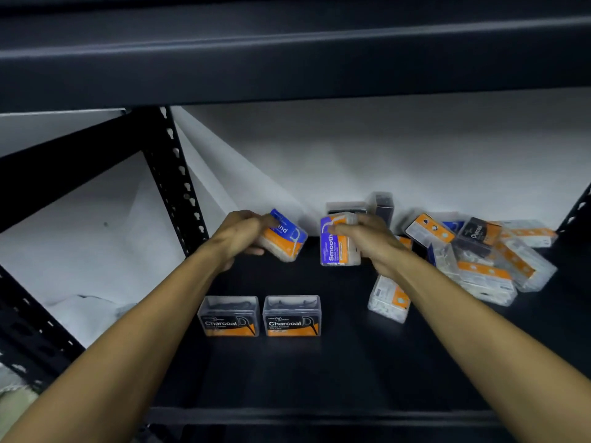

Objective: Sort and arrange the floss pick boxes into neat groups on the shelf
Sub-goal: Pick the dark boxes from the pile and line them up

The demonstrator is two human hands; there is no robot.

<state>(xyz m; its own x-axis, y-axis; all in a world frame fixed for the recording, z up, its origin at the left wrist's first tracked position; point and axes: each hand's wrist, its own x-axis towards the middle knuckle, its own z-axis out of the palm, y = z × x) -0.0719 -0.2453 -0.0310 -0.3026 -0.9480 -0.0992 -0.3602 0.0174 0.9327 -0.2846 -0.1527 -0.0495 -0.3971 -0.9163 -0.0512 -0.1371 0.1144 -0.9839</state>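
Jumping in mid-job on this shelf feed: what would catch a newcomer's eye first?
Two hands at mid-shelf each hold a box up: the left hand a blue-and-orange box, the right hand a purple "Smooth" box. In front of them, two Charcoal boxes stand neatly side by side, labels forward. At the right rear lies a jumbled pile of boxes, tilted every way.

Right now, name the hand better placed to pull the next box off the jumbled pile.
Right. The right hand is next to the jumbled pile, though it holds a Smooth box. The left hand, holding a blue-labelled box, is farther across the shelf.
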